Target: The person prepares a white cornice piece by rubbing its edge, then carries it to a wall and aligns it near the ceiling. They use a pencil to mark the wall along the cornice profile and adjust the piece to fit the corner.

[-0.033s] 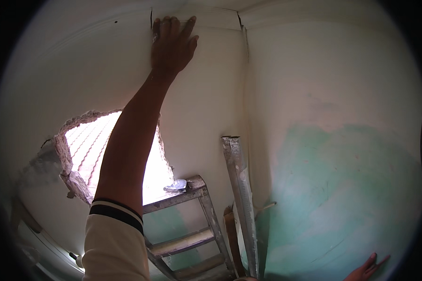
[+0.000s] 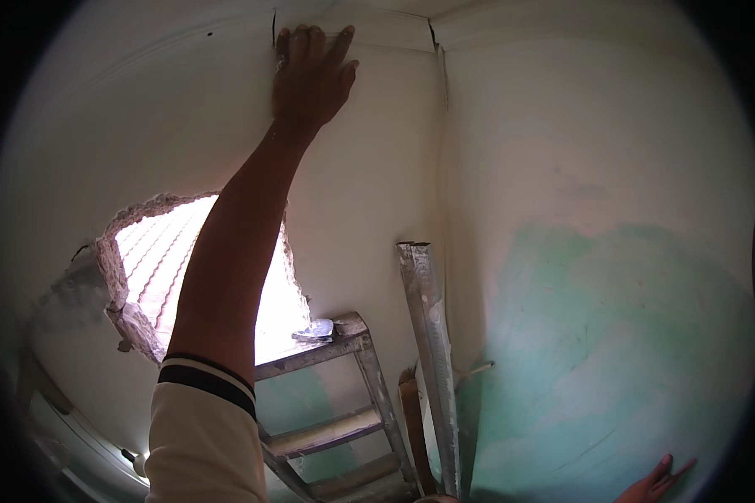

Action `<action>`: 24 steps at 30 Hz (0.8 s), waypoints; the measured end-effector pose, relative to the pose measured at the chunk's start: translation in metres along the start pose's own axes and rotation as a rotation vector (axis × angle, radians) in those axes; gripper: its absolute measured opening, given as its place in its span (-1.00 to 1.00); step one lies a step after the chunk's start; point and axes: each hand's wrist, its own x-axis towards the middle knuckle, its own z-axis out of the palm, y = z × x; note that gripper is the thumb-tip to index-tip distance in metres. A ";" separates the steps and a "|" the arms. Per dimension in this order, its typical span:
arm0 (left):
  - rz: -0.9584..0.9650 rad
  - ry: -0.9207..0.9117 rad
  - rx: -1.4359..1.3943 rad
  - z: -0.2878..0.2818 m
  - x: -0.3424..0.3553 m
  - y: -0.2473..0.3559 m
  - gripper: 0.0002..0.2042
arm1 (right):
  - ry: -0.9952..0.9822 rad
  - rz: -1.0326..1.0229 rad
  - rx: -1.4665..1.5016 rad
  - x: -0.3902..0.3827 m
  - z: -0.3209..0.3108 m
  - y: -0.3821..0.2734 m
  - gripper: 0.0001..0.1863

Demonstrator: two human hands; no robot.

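My left hand [image 2: 312, 80] is raised high, its fingers spread against a pale strip of cornice [image 2: 386, 32] where wall and ceiling meet. Dark gaps show at both ends of that strip, the right one close to the room's corner. White smears mark the hand near the little-finger side. Low at the right edge, my right hand [image 2: 651, 484] is partly in view with fingers stretched out, close to the green-patched wall [image 2: 596, 335]; nothing shows in it. Whether it touches the wall I cannot tell.
A rough-edged hole [image 2: 134, 327] opens through the wall behind my left arm, with corrugated sheeting beyond. Below stands a worn ladder [image 2: 369, 369], a putty-smeared tool [image 2: 315, 330] lying on its top. Long metal bars [image 2: 428, 335] lean in the corner beside a wooden piece [image 2: 413, 427].
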 end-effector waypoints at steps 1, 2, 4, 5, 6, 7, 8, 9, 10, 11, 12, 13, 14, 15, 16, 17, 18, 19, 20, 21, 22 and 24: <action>-0.017 -0.021 0.011 0.000 0.001 0.001 -0.45 | 0.001 -0.005 -0.006 0.000 0.000 0.000 -0.20; -0.034 -0.042 0.020 0.000 0.002 0.002 -0.45 | 0.002 -0.011 -0.013 0.000 -0.001 0.001 -0.20; -0.045 -0.053 0.023 0.001 0.002 0.001 -0.45 | -0.001 0.011 -0.004 0.000 -0.001 -0.002 -0.20; -0.039 -0.042 0.017 0.003 0.002 -0.001 -0.46 | -0.004 0.039 0.013 -0.001 -0.001 -0.005 -0.20; -0.033 -0.031 0.010 0.004 0.001 -0.002 -0.46 | -0.007 0.067 0.029 -0.002 -0.002 -0.007 -0.19; -0.035 -0.038 0.028 0.004 0.000 -0.003 -0.46 | -0.008 0.074 0.013 -0.001 -0.001 -0.008 -0.19; -0.037 -0.045 0.046 0.004 0.000 -0.004 -0.46 | -0.010 0.081 -0.002 -0.002 0.001 -0.008 -0.19; -0.039 -0.053 0.065 0.003 0.000 -0.006 -0.46 | -0.011 0.088 -0.017 -0.002 0.002 -0.008 -0.18; -0.053 -0.045 0.030 0.003 -0.001 -0.004 -0.45 | -0.006 0.078 -0.013 -0.002 0.001 -0.007 -0.18; -0.067 -0.038 -0.004 0.003 -0.002 -0.002 -0.44 | -0.002 0.067 -0.007 -0.003 0.001 -0.007 -0.18; -0.080 -0.031 -0.037 0.003 -0.003 -0.001 -0.42 | 0.001 0.056 -0.001 -0.004 0.000 -0.008 -0.18; -0.082 -0.068 -0.021 0.003 -0.003 0.000 -0.42 | -0.003 0.062 -0.021 -0.004 0.000 -0.007 -0.17; -0.084 -0.105 -0.005 0.004 -0.002 -0.001 -0.42 | -0.008 0.068 -0.040 -0.005 0.000 -0.007 -0.17; -0.086 -0.143 0.010 0.004 -0.002 -0.001 -0.41 | -0.013 0.074 -0.059 -0.004 -0.001 -0.010 -0.17; -0.098 -0.153 -0.001 0.002 -0.002 0.000 -0.41 | -0.020 0.108 -0.115 -0.004 -0.001 -0.021 -0.17; -0.110 -0.164 -0.012 -0.001 -0.001 0.001 -0.42 | -0.017 0.101 -0.078 -0.002 -0.001 -0.019 -0.18; -0.123 -0.175 -0.023 -0.003 -0.001 0.002 -0.42 | -0.016 0.092 -0.041 -0.002 -0.002 -0.014 -0.18; -0.123 -0.185 -0.014 -0.003 0.000 0.002 -0.42 | -0.011 0.091 0.000 -0.003 -0.001 -0.011 -0.19; -0.122 -0.195 -0.005 -0.003 0.001 0.002 -0.42 | -0.013 0.075 0.007 -0.003 -0.001 -0.010 -0.20; -0.122 -0.206 0.003 -0.004 0.001 0.001 -0.41 | -0.015 0.058 0.014 -0.001 -0.001 -0.011 -0.20; -0.112 -0.204 0.015 -0.003 0.001 0.000 -0.41 | -0.018 0.051 0.022 -0.003 -0.001 -0.011 -0.21; -0.093 -0.200 0.038 -0.001 0.001 -0.001 -0.41 | -0.028 0.026 -0.008 -0.002 0.000 -0.010 -0.22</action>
